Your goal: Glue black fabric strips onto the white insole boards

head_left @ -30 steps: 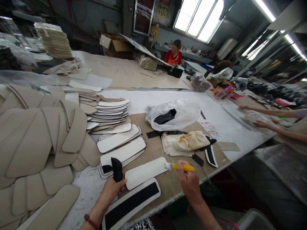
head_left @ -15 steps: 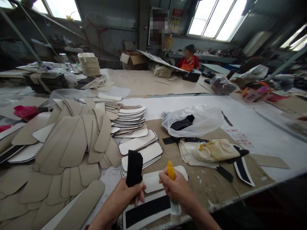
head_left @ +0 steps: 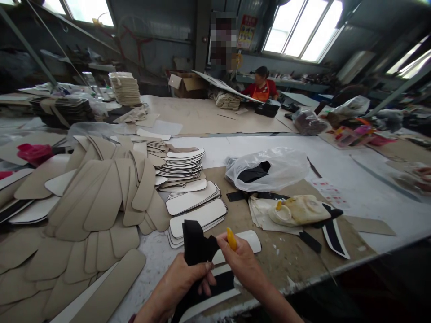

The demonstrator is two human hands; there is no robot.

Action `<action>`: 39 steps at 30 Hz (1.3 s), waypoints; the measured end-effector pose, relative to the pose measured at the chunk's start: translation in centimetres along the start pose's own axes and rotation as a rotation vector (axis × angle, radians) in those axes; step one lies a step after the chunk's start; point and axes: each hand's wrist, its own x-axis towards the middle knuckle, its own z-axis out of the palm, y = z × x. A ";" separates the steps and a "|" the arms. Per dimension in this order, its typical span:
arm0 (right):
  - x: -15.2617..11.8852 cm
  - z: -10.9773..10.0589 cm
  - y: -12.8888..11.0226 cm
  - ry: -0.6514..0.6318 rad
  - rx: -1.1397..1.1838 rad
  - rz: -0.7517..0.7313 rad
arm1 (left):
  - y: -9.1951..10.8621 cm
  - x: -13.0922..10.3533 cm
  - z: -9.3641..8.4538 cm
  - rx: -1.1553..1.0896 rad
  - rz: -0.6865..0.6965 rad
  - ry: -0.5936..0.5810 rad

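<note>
My left hand [head_left: 183, 279] is closed around a bundle of black fabric strips [head_left: 192, 242], held upright over the near edge of the table. My right hand [head_left: 243, 262] pinches the corner of one strip, pulling it aside from the bundle. That same hand keeps a yellow-handled brush [head_left: 231, 239] in its grip; the brush's lower end is mostly hidden. Beneath the hands lies a white panel with a black strip along it [head_left: 225, 283], partly covered by them. Just beyond is a plain white rounded panel [head_left: 252, 240].
Beige rounded panels [head_left: 101, 197] spread over the left side. White panels [head_left: 198, 213] stand in stacks ahead. A clear plastic bag [head_left: 279, 168] with black material lies beyond, near a stained cream container [head_left: 299, 210]. Across the table sits a person in an orange apron [head_left: 261, 93].
My right hand has risen a little and moved left to the black strips, taking the corner of one. The bundle has fanned apart. The person across the table has shifted slightly.
</note>
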 end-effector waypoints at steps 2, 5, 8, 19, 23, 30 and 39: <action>-0.2 0.0 0.2 -0.062 0.054 0.034 | -0.1 0.2 0.2 -0.020 0.003 0.047; -0.5 0.5 0.8 -0.154 0.190 0.100 | -0.1 0.5 0.7 -0.034 0.033 0.073; -0.4 0.7 1.6 -0.117 0.292 0.181 | -0.4 0.7 1.1 -0.058 0.036 0.078; 1.3 -0.7 -0.2 0.162 0.609 0.260 | -1.8 1.0 2.8 0.102 -0.049 0.057; 2.3 -3.3 -0.7 0.256 0.613 0.198 | -3.5 0.7 2.3 0.165 -0.064 -0.028; 1.4 -14.6 3.7 0.070 -0.469 0.091 | -5.4 0.3 -2.1 0.132 -0.141 0.339; 3.1 -4.1 8.3 -0.380 -1.001 -0.179 | -6.7 6.7 -2.8 0.033 -0.160 0.507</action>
